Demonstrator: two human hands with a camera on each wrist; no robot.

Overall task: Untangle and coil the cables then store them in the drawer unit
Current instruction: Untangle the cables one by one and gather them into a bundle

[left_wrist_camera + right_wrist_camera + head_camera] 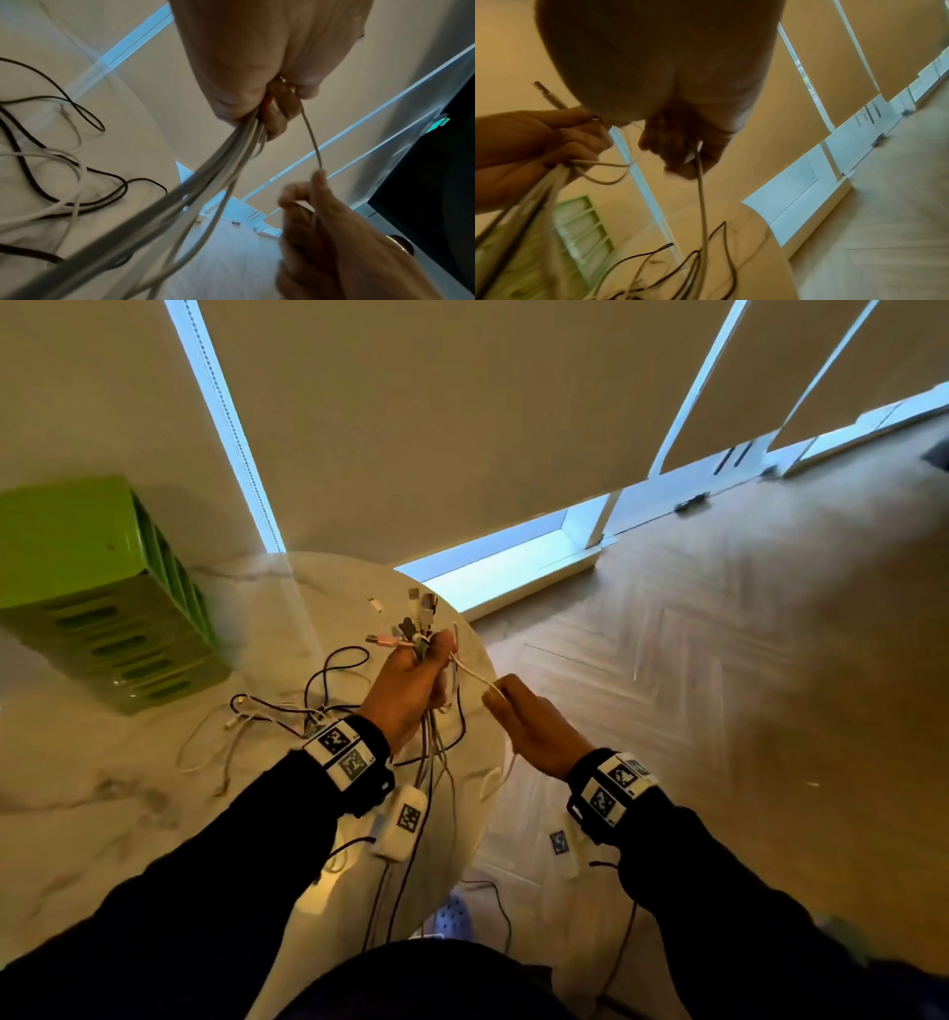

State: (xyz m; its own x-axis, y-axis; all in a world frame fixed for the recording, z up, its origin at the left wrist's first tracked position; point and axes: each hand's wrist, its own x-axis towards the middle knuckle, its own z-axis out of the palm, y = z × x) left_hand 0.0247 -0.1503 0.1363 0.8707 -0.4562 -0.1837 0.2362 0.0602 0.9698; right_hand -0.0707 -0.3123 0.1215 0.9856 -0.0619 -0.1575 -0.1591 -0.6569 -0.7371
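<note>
White cable (472,674) — between both grips

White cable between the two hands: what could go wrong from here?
The right hand pulls one white cable from the bundle gripped by the left hand; pulling could tighten a knot. Loose cables trailing on the round table may drag or slip off its edge.

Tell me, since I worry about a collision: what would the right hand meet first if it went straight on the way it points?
Probably the left hand and its bundle of cables; the right hand points up-left along the white cable. Depth is unclear.
</note>
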